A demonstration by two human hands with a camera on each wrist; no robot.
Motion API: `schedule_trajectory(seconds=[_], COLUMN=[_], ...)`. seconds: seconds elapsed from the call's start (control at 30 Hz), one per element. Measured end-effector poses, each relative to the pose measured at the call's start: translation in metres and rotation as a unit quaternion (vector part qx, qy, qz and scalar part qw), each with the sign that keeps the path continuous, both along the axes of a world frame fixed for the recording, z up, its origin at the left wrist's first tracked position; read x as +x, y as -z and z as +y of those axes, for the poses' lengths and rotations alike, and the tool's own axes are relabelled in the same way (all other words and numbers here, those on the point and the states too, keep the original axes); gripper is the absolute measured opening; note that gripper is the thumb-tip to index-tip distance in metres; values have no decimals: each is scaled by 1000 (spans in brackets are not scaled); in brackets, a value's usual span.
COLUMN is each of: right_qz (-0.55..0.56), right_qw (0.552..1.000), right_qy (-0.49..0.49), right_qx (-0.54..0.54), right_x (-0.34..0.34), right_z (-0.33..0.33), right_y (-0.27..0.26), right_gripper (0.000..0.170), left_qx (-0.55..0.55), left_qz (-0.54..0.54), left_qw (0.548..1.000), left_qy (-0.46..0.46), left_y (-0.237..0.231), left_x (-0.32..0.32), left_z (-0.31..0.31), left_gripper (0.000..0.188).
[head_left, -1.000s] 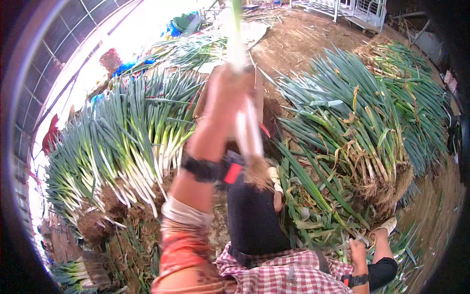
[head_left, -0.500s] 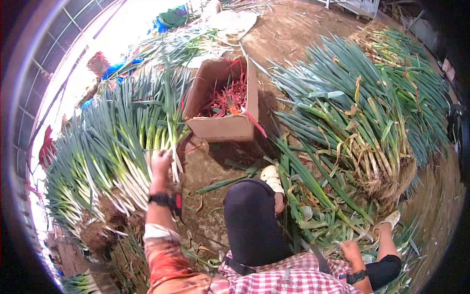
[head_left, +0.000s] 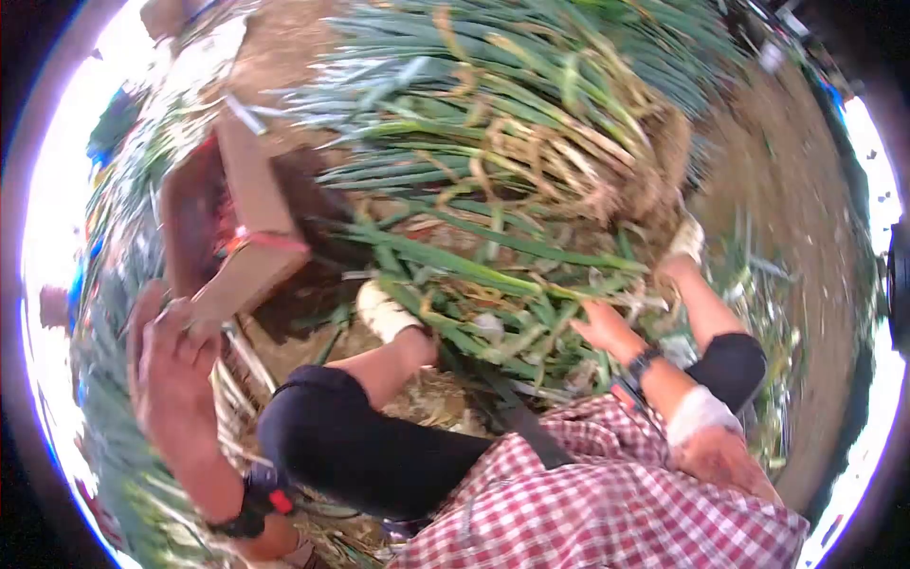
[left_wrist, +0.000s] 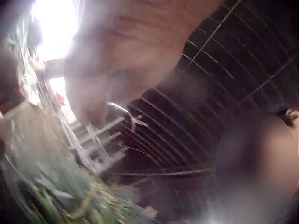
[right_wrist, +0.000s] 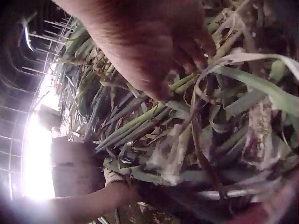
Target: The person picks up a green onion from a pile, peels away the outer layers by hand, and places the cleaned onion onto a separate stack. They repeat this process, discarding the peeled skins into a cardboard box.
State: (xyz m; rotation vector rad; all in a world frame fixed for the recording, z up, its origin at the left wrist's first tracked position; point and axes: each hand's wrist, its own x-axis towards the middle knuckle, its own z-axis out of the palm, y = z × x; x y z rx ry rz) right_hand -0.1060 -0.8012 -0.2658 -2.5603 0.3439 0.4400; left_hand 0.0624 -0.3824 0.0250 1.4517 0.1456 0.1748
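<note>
My left hand (head_left: 178, 379) is raised at the left of the head view, fingers loosely bent and holding nothing, near the cardboard box. In the left wrist view the same hand (left_wrist: 126, 60) is blurred. My right hand (head_left: 611, 332) reaches down to long green onions (head_left: 474, 270) lying on the ground between the feet. In the right wrist view, the thumb and fingers of the right hand (right_wrist: 145, 51) stand apart, right over a green onion stalk (right_wrist: 140, 122) and dry, peeled leaves (right_wrist: 243, 58).
A cardboard box (head_left: 251, 180) with red strips inside stands at the left. Beyond the feet lies a big heap of green onions (head_left: 417, 104), roots (head_left: 654, 171) toward the right. A bent knee (head_left: 313, 408) and a pale shoe (head_left: 384, 313) are close to the leaf litter.
The head view has swung right. The left hand, earlier carrying a green onion to the pile at the left, has left it there and come away. The right hand has moved forward to the onions on the ground.
</note>
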Motion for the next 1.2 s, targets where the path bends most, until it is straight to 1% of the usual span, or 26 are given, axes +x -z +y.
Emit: schedule_trajectory(seconds=[0.03, 0.07, 0.1, 0.13, 0.17, 0.23, 0.3, 0.37, 0.4, 0.43, 0.47, 0.5, 0.53, 0.57, 0.63, 0.7, 0.73, 0.77, 0.83, 0.9, 0.97, 1.03, 1.07, 1.13, 1.17, 1.2], right_qz=[3, 9, -56, -57, -58, -82, -43, 23, -47, -49, 0, 48, -38, -40, -100, -118, -177, -195, -246, -269, -284, -310, -354, -437, -439, -444], right_qw=[999, 998, 996, 996, 995, 990, 990, 977, 971, 971, 982, 988, 995, 995, 994, 990, 979, 975, 942, 935, 919, 917, 916, 895, 894, 892], right_qy=[28, 42, 48, 43, 37, 20, 17, 5, 4, 5, -28, -60, -52, -51, 51, 69, 68, 38, 35, 15, 37, 7, 3, -15, -16, -34], right_qx=[-24, -37, -45, -58, -69, -110, -131, -212, -233, -233, -185, -136, -73, -72, -2, 36, 74, 100, 227, 231, 271, 251, 191, 89, 87, 73], right_x=[6, 17, 22, 28, 34, 40, 36, 22, 17, 16, 17, 18, 17, 24, 45, 67, 72, 78, 87, 91, 93, 95, 94, 94, 94, 93], right_z=[-2, 0, 2, 1, 2, 7, 7, 6, 3, -4, -8, -9, -8, -3, 12, 27, 34, 35, 50, 62, 71, 77, 83, 91, 95, 101], right_y=[11, 8, 20, 30, 38, 55, 70, 96, 105, 112, 110, 99, 88, 70, 30, -21, -36, -48, -79, -115, -134, -139, -153, -162, -161, -161], right_gripper=[40, 38, 36, 35, 34, 30, 28, 33, 30, 30, 28, 26, 22, 22, 20, 21, 24, 26, 26, 24, 23, 24, 23, 22, 22, 21], left_qx=[-50, -53, -83, -110, -108, -30, -106, -59, -59, -58, -56, -46, -35, -33, -20, -5, -2, 1, 14, -3, 14, -65, -65, -184, -243, -260], left_qz=[-9, -4, 26, 55, 58, 137, 187, 231, 249, 264, 264, 255, 245, 243, 259, 282, 283, 283, 279, 249, 234, 189, 184, 206, 218, 198], left_qw=[997, 996, 984, 964, 964, 953, 939, 931, 925, 919, 919, 926, 932, 932, 925, 914, 913, 913, 921, 935, 945, 960, 961, 937, 919, 921], left_qy=[57, 70, 154, 234, 238, 269, 269, 276, 281, 287, 288, 276, 264, 266, 279, 291, 293, 294, 272, 252, 229, 197, 196, 212, 220, 212], left_y=[-10, -15, -19, -20, -15, 4, 36, 49, 50, 52, 54, 58, 61, 64, 68, 75, 78, 82, 96, 109, 107, 100, 97, 94, 92, 87], left_x=[-3, -3, -5, -7, -8, -5, -2, -6, -5, -3, 0, 1, 2, 3, 3, 1, 0, 0, 3, 6, 10, 14, 15, 18, 20, 22], left_z=[-21, -43, -61, -79, -98, -132, -153, -160, -160, -160, -160, -160, -161, -161, -160, -162, -164, -166, -165, -161, -162, -165, -165, -165, -167, -172], left_gripper=[43, 43, 41, 40, 40, 31, 30, 29, 29, 28, 28, 28, 27, 27, 27, 24, 23, 22, 24, 26, 28, 29, 29, 28, 28, 27])
